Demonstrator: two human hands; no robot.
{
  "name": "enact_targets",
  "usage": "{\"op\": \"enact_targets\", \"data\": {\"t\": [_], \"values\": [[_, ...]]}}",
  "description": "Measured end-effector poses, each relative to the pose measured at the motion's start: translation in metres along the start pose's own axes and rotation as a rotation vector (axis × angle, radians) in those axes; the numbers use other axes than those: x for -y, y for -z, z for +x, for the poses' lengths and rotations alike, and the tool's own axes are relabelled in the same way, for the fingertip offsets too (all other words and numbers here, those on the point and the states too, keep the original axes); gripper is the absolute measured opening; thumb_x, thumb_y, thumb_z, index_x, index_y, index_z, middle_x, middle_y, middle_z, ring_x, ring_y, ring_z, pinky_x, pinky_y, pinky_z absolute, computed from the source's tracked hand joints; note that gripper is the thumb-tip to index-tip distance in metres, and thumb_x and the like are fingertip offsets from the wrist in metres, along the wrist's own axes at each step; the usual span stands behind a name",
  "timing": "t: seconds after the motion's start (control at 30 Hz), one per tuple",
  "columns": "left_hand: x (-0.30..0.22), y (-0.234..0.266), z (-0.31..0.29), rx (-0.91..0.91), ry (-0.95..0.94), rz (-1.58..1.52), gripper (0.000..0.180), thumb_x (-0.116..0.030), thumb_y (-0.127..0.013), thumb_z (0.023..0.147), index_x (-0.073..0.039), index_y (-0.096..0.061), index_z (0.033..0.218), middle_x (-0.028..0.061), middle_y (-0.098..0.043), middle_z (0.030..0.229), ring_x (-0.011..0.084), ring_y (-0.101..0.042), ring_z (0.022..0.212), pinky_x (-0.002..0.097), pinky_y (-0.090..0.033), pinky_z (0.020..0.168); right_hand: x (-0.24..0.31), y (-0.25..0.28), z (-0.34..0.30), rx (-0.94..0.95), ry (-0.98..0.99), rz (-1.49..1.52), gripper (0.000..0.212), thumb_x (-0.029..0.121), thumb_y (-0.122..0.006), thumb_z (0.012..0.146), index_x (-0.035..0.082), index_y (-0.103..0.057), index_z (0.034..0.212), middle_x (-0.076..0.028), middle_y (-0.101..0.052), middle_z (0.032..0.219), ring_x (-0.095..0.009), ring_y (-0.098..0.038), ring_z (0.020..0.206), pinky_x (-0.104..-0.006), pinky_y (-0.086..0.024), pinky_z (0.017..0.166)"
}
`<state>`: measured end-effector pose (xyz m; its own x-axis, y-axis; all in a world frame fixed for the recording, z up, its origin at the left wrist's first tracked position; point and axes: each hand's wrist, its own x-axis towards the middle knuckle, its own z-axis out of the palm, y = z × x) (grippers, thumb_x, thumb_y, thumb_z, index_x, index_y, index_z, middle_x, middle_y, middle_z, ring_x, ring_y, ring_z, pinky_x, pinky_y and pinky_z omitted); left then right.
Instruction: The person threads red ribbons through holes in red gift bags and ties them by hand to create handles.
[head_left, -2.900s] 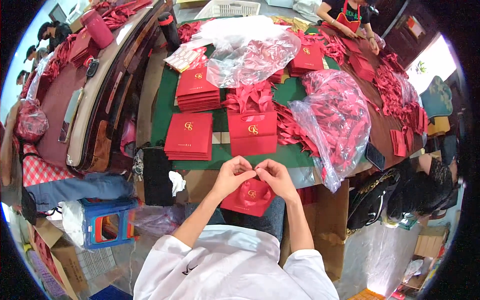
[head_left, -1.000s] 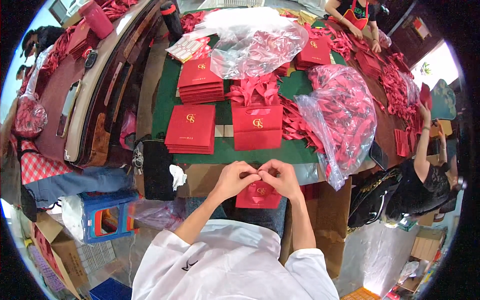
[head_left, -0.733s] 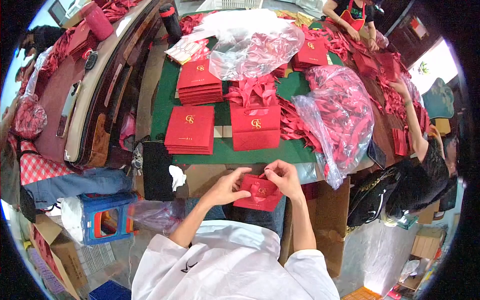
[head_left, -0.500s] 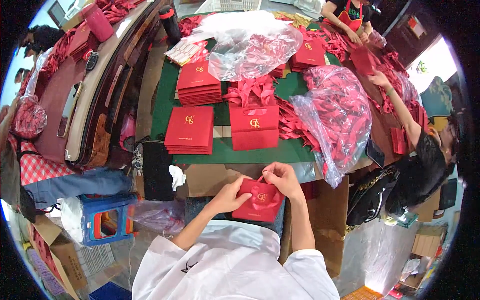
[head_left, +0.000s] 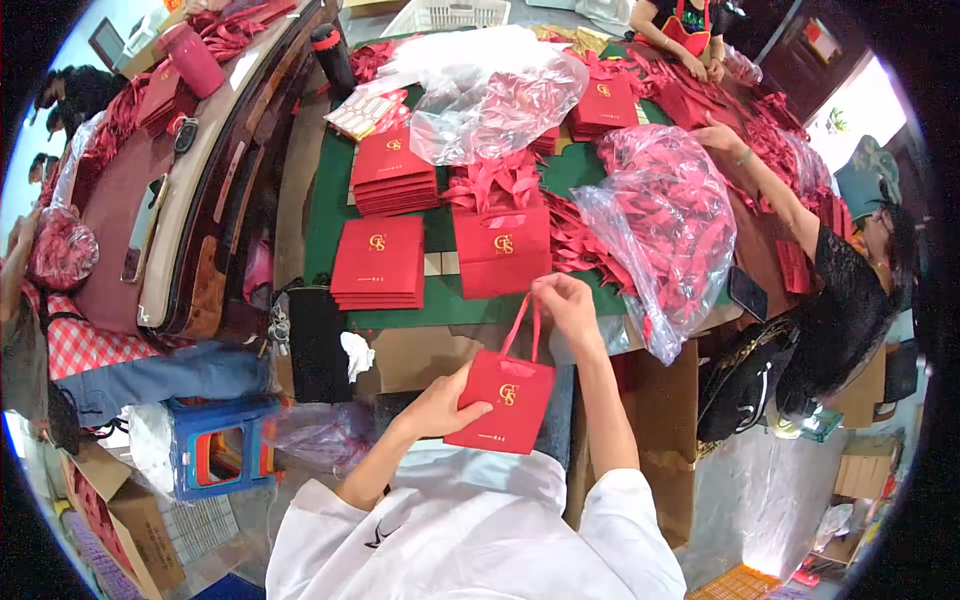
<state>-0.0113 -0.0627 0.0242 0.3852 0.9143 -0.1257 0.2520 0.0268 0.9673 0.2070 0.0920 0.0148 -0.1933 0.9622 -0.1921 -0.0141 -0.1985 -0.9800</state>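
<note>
1. The left hand (head_left: 440,405) grips the left side of a small red paper bag (head_left: 498,415), its thumb lying across the front and its other fingers partly hidden behind.
2. The right hand (head_left: 570,315) is raised above, its thumb and index finger pinched narrowly on the top of the bag's red ribbon handle (head_left: 516,332), which forms a tall loop.
3. This held bag is just off the near edge of the green-topped bench (head_left: 442,298), in front of the person's white shirt (head_left: 470,520); it tilts slightly and shows a gold emblem.
4. On the bench, beyond the hands, lies another red bag (head_left: 503,252), with loose red ribbons (head_left: 490,185) at its far end.
5. To its left is a low stack of red bags (head_left: 377,268), and a taller stack (head_left: 393,170) sits behind that.
6. To its right rests a clear plastic sack (head_left: 668,215) full of red ribbons, with a dark phone (head_left: 748,292) near it.
7. Farther right, a co-worker's hand (head_left: 718,135) reaches over more red pieces.
</note>
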Motion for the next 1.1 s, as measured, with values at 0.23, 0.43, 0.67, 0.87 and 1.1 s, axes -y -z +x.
{"op": "enact_targets", "data": {"t": [0.23, 0.43, 0.67, 0.87, 1.1], "values": [[-0.004, 0.012, 0.004, -0.136, -0.003, 0.016, 0.066, -0.014, -0.071, 0.088, -0.002, -0.039, 0.144, 0.0173, -0.065, 0.12, 0.0258, -0.064, 0.111, 0.0376, -0.049, 0.097, -0.011, -0.012, 0.001, -0.183, 0.211, -0.28, 0.027, 0.018, -0.07, 0.091, 0.003, -0.064, 0.112, -0.003, -0.065, 0.088, -0.011, -0.059, 0.074, -0.0276, -0.048, 0.065], [-0.034, 0.026, 0.005, -0.328, 0.128, 0.088, 0.061, -0.018, -0.073, 0.084, -0.006, -0.046, 0.138, 0.024, -0.066, 0.117, 0.0374, -0.065, 0.111, 0.042, -0.052, 0.09, 0.015, -0.048, -0.055, -0.157, 0.252, -0.398, 0.04, 0.016, -0.073, 0.089, 0.004, -0.056, 0.124, -0.007, -0.058, 0.1, -0.018, -0.06, 0.081, -0.0306, -0.051, 0.071], [-0.06, 0.024, 0.011, -0.247, -0.156, 0.439, 0.08, -0.037, -0.083, 0.074, -0.002, -0.046, 0.136, 0.0196, -0.06, 0.118, 0.0387, -0.06, 0.108, 0.0442, -0.048, 0.092, 0.045, -0.082, -0.08, -0.044, 0.32, -0.391, 0.059, 0.026, -0.074, 0.086, -0.001, -0.046, 0.129, -0.019, -0.05, 0.118, -0.034, -0.058, 0.109, -0.0417, -0.048, 0.094], [-0.067, 0.009, 0.011, -0.249, -0.197, 0.598, 0.093, -0.042, -0.089, 0.063, -0.006, -0.047, 0.139, 0.0131, -0.056, 0.116, 0.0324, -0.052, 0.109, 0.0439, -0.039, 0.094, 0.0, -0.063, -0.059, 0.024, 0.228, -0.101, 0.034, 0.01, -0.055, 0.094, -0.001, -0.052, 0.126, -0.02, -0.058, 0.118, -0.029, -0.058, 0.111, -0.0359, -0.045, 0.097], [-0.003, -0.018, 0.036, -0.295, -0.217, 0.674, 0.054, -0.016, -0.081, 0.07, -0.012, -0.062, 0.121, 0.0115, -0.056, 0.108, 0.0322, -0.051, 0.102, 0.0443, -0.041, 0.09, -0.024, -0.035, -0.047, -0.067, 0.211, -0.178, 0.028, 0.011, -0.059, 0.095, 0.001, -0.059, 0.121, -0.015, -0.065, 0.105, -0.023, -0.064, 0.095, -0.0308, -0.05, 0.085]]}}
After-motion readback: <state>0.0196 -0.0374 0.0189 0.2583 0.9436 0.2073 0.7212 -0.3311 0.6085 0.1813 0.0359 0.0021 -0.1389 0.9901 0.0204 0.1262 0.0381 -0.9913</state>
